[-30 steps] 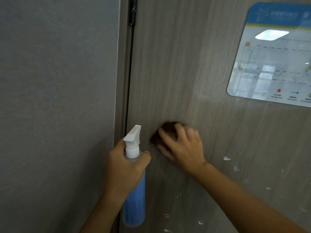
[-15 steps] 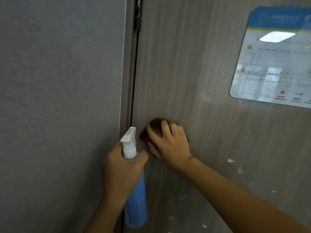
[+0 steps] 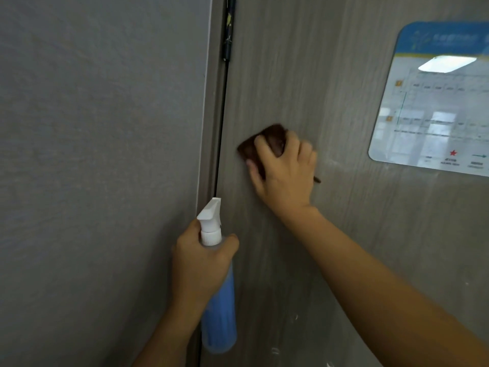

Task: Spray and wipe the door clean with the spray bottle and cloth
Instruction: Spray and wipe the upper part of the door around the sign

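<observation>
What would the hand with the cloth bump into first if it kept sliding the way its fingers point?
Probably nothing soon. The right hand, pressing the cloth on the door, points up and slightly left. That way looks like bare door up to the picture's top, with the hinge a little further left.

Dim, even light; a ceiling lamp glares off the glossy sign (image 3: 434, 102), whose print is blurred.
</observation>
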Action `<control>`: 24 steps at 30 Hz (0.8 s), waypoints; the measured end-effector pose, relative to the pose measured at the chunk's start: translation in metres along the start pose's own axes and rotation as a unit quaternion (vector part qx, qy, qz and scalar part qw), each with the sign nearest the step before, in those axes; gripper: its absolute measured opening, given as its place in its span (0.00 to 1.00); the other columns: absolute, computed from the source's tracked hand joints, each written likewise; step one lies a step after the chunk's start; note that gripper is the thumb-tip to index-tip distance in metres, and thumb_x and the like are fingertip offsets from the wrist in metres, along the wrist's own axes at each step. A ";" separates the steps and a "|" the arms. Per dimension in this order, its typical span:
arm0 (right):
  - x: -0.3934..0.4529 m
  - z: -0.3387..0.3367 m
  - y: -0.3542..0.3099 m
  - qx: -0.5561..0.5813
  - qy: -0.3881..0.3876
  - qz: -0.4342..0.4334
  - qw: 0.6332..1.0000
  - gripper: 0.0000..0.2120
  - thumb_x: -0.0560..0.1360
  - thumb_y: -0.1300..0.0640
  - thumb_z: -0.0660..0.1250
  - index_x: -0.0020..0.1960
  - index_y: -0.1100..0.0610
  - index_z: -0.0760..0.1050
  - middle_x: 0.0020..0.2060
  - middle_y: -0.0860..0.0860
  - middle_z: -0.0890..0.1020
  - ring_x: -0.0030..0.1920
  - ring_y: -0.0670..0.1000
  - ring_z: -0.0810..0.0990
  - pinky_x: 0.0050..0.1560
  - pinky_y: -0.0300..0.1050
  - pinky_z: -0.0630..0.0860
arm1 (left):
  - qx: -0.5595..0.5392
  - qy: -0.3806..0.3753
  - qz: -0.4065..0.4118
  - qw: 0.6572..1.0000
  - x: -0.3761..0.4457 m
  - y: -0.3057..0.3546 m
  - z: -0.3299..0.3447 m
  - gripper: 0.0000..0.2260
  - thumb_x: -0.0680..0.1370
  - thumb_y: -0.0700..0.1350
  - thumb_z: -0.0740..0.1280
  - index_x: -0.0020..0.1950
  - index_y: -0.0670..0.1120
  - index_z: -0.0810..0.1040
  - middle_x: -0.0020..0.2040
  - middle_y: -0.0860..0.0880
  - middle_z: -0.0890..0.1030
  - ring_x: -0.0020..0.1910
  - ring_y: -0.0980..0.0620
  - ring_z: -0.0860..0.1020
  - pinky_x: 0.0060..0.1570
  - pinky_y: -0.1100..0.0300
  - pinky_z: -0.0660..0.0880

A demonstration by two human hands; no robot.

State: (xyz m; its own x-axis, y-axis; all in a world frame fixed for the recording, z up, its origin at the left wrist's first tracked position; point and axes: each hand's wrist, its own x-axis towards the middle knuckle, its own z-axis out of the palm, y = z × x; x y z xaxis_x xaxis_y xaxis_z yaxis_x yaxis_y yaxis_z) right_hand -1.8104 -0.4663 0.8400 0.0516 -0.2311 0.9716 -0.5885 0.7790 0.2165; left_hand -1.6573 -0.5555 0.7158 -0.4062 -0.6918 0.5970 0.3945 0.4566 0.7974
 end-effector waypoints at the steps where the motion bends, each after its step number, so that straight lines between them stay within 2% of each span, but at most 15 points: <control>1: -0.016 0.002 -0.005 0.006 -0.013 -0.042 0.999 0.20 0.79 0.43 0.67 0.66 0.52 0.77 0.61 0.65 0.76 0.52 0.62 0.71 0.48 0.55 0.68 | 0.001 0.003 0.002 1.000 0.001 0.001 0.000 0.10 0.65 0.47 0.75 0.36 0.46 0.75 0.30 0.49 0.80 0.26 0.57 0.77 0.26 0.64 0.73; 5: -0.102 0.001 -0.009 0.042 -0.088 -0.230 0.968 0.18 0.75 0.45 0.73 0.63 0.50 0.81 0.56 0.62 0.81 0.50 0.61 0.77 0.47 0.52 0.70 | 0.007 0.004 0.013 1.000 -0.001 -0.001 -0.003 0.09 0.68 0.45 0.77 0.37 0.50 0.77 0.32 0.53 0.81 0.29 0.55 0.80 0.28 0.65 0.75; 7: -0.133 -0.005 -0.001 0.044 -0.125 -0.260 0.956 0.17 0.75 0.46 0.73 0.63 0.48 0.82 0.54 0.59 0.82 0.48 0.60 0.80 0.46 0.51 0.73 | 0.007 0.005 0.012 1.000 -0.003 -0.002 -0.004 0.09 0.67 0.47 0.76 0.37 0.49 0.76 0.32 0.52 0.81 0.30 0.54 0.80 0.28 0.64 0.75; 10: -0.122 -0.011 0.015 0.039 -0.105 -0.230 0.967 0.19 0.74 0.43 0.76 0.61 0.49 0.83 0.52 0.60 0.81 0.46 0.59 0.77 0.44 0.50 0.70 | 0.009 -0.005 0.001 1.000 -0.009 -0.005 -0.008 0.09 0.67 0.47 0.76 0.37 0.50 0.76 0.31 0.51 0.81 0.29 0.54 0.80 0.28 0.64 0.76; 12: -0.083 -0.012 0.021 0.032 -0.061 -0.161 0.984 0.20 0.75 0.42 0.75 0.61 0.51 0.83 0.52 0.62 0.80 0.46 0.59 0.73 0.44 0.51 0.69 | 0.009 -0.006 -0.009 1.000 -0.011 -0.007 -0.009 0.09 0.67 0.47 0.76 0.37 0.50 0.75 0.31 0.51 0.81 0.28 0.54 0.80 0.28 0.65 0.75; 14: -0.035 -0.011 0.024 0.024 -0.010 -0.067 0.997 0.20 0.77 0.41 0.71 0.63 0.51 0.81 0.54 0.63 0.79 0.47 0.62 0.74 0.46 0.53 0.70 | 0.010 0.000 -0.020 1.000 -0.010 -0.006 -0.011 0.09 0.66 0.48 0.75 0.37 0.48 0.76 0.31 0.50 0.80 0.28 0.53 0.80 0.27 0.65 0.75; 16: 0.006 -0.011 0.025 0.011 0.024 0.014 1.000 0.21 0.78 0.39 0.69 0.64 0.51 0.79 0.54 0.63 0.78 0.49 0.63 0.75 0.47 0.54 0.69 | 0.013 0.002 -0.023 1.000 -0.008 -0.006 -0.012 0.09 0.66 0.48 0.75 0.37 0.47 0.76 0.30 0.50 0.80 0.27 0.55 0.79 0.27 0.65 0.74; 18: 0.023 -0.008 0.019 -0.005 0.033 0.050 0.998 0.21 0.79 0.39 0.67 0.64 0.52 0.79 0.54 0.63 0.77 0.50 0.64 0.75 0.47 0.54 0.69 | 0.014 0.004 -0.019 1.000 -0.006 -0.006 -0.013 0.09 0.66 0.48 0.75 0.36 0.48 0.75 0.29 0.51 0.80 0.26 0.58 0.77 0.27 0.65 0.73; 21: 0.009 -0.001 0.002 -0.011 0.021 0.015 1.000 0.19 0.79 0.41 0.68 0.63 0.52 0.79 0.55 0.63 0.78 0.48 0.62 0.75 0.46 0.54 0.70 | 0.016 0.010 -0.018 1.000 -0.003 -0.005 -0.013 0.09 0.65 0.49 0.75 0.36 0.50 0.76 0.29 0.52 0.79 0.27 0.59 0.77 0.27 0.65 0.72; 24: -0.033 0.003 -0.009 0.001 -0.025 -0.119 0.993 0.18 0.76 0.43 0.71 0.62 0.51 0.81 0.54 0.62 0.80 0.48 0.60 0.73 0.44 0.52 0.70 | 0.017 0.009 -0.021 1.000 -0.002 -0.002 -0.011 0.08 0.65 0.51 0.74 0.38 0.52 0.77 0.30 0.53 0.80 0.28 0.57 0.78 0.28 0.63 0.74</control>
State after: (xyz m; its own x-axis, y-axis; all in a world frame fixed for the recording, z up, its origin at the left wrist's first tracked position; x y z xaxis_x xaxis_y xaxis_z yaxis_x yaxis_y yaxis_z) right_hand -1.8093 -0.4670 0.8061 0.1483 -0.4374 0.8869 -0.5658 0.6981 0.4389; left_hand -1.6478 -0.5614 0.7125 -0.4064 -0.7212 0.5610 0.3488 0.4450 0.8248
